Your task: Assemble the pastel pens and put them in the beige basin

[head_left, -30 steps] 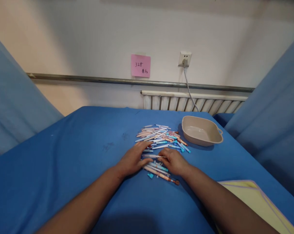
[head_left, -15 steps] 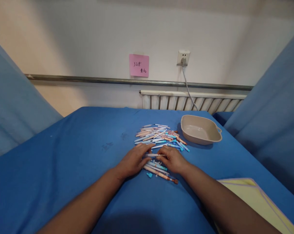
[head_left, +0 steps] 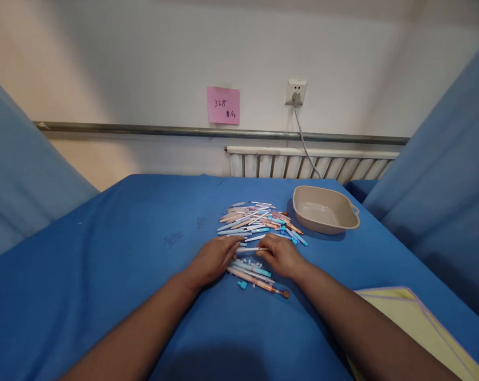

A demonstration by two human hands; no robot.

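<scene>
mostly slim plastic pens (head_left: 259, 225)

Left hand (head_left: 213, 259): you are pinching one end of a white pen (head_left: 252, 249).
Right hand (head_left: 281, 256): you are gripping the other end.
Pen pile (head_left: 255, 219): it is lying just beyond your fingers, beside the beige tray (head_left: 324, 216).

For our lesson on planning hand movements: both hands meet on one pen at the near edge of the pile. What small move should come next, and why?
Probably lift the white pen straight up, clear of the pile. The left hand and right hand each seem to pinch one end, yet it lies just above other pens, so sliding it might drag them along.
</scene>
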